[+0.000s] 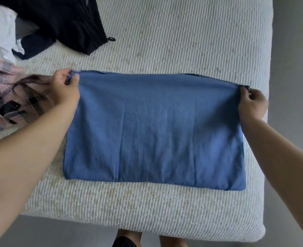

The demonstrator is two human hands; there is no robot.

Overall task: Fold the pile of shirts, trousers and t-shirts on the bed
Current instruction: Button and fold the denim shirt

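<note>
A blue garment (pixel 156 129) lies folded into a wide rectangle on the ribbed white bed (pixel 182 41). My left hand (pixel 65 88) pinches its far left corner. My right hand (pixel 252 104) pinches its far right corner, close to the bed's right edge. The folded edge nearest me lies flat on the bed.
A pile of clothes lies at the left: a black garment (pixel 67 24), a white one (pixel 1 29) and a pink checked shirt (pixel 10 97). The bed's near edge (pixel 129 223) and right edge border grey floor (pixel 293 41). My feet (pixel 127 239) show below the bed.
</note>
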